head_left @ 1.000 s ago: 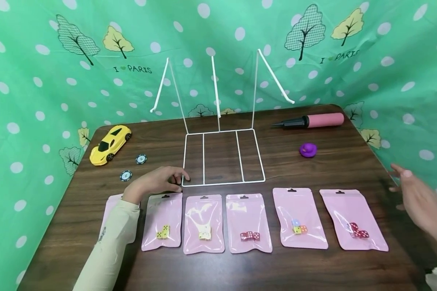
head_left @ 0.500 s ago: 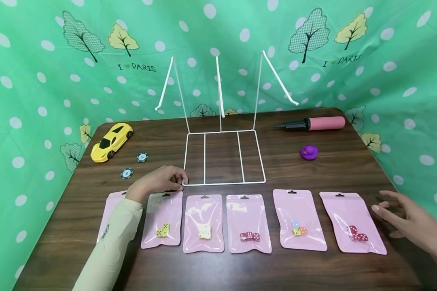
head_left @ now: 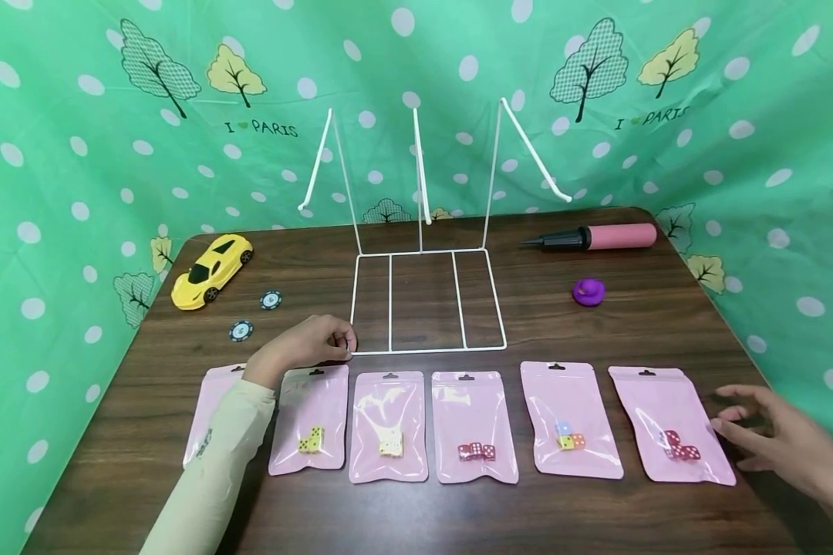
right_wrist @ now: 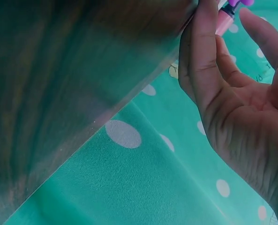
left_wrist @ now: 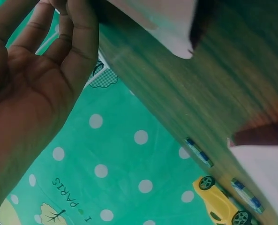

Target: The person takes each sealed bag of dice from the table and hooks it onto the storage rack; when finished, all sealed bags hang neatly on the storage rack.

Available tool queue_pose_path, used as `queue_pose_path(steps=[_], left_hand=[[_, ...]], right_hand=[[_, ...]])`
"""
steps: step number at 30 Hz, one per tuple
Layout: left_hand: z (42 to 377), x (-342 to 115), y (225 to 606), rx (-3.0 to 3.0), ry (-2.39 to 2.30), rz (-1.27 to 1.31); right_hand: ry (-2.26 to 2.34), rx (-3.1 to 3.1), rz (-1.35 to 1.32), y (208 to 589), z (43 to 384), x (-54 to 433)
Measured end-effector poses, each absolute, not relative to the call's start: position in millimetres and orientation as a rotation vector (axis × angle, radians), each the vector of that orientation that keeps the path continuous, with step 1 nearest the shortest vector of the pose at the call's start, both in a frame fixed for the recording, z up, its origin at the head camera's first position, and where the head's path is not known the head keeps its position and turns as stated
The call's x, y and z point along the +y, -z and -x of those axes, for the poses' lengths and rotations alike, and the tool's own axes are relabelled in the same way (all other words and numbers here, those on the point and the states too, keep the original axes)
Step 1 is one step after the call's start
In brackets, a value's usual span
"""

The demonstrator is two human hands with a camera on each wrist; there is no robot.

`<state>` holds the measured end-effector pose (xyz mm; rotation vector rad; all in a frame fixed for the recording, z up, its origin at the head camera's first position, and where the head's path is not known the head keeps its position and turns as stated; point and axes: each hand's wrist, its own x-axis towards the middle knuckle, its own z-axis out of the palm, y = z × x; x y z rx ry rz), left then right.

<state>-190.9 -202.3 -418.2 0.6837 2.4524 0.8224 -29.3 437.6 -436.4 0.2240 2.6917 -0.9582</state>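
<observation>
My left hand [head_left: 315,340] pinches the front left corner of a white wire display rack [head_left: 426,351], with thumb and curled fingers at the wire. In the left wrist view the left fingertips [left_wrist: 59,7] are cut off at the top edge. My right hand [head_left: 780,435] is beside the rightmost pink zip bag [head_left: 659,401], which has red dice in its lower part. The right thumb tip is right at that bag's side edge. Relaxed, parted fingers [right_wrist: 205,51] show in the right wrist view, with nothing between them and the thumb.
Several more pink bags [head_left: 389,401] with dice lie in a row along the front. A yellow toy car [head_left: 213,271] and two poker chips [head_left: 271,300] are at left. To the right lie a purple rubber duck [head_left: 588,291] and a pink hand pump [head_left: 597,237].
My right hand has come in from the right and down to the edge of the rightmost bag. The left hand has stayed at the rack corner, its fingers closing on the wire.
</observation>
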Motion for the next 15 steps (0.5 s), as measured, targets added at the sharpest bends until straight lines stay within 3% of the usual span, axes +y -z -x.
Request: queue_pose_path(steps=[15], left_hand=[[191.3,-202.4,419.9,2.456,-0.835,-0.654]], right_hand=[[0.927,2.714,-0.173,432.4,28.6,424.5]])
